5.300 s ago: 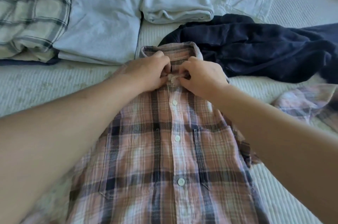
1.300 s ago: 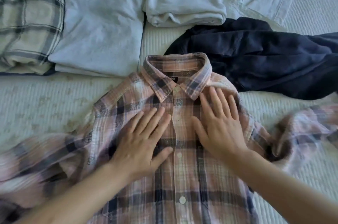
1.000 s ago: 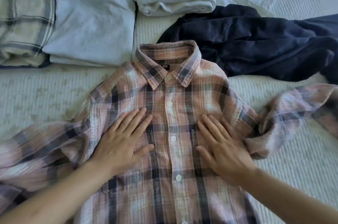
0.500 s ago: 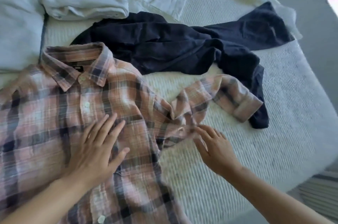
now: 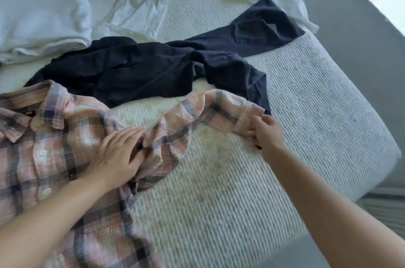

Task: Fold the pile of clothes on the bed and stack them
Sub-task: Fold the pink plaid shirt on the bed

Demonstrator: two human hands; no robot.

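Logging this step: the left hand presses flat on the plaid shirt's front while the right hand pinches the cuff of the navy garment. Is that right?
Not quite. In the head view the right hand pinches the plaid shirt's own sleeve cuff, not the navy garment, which lies just behind it. The left hand does press flat on the shirt's front.

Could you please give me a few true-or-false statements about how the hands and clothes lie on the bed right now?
1. The right hand pinches the cuff of the pink plaid button-up shirt. True.
2. The left hand grips the collar. False: it lies flat by the shoulder.
3. The crumpled dark navy garment is folded. False: it lies unfolded beyond the shirt.
4. The folded white cloth lies at upper left. True.
5. The sleeve lies across the shirt front. False: it stretches out over the ribbed bed cover.
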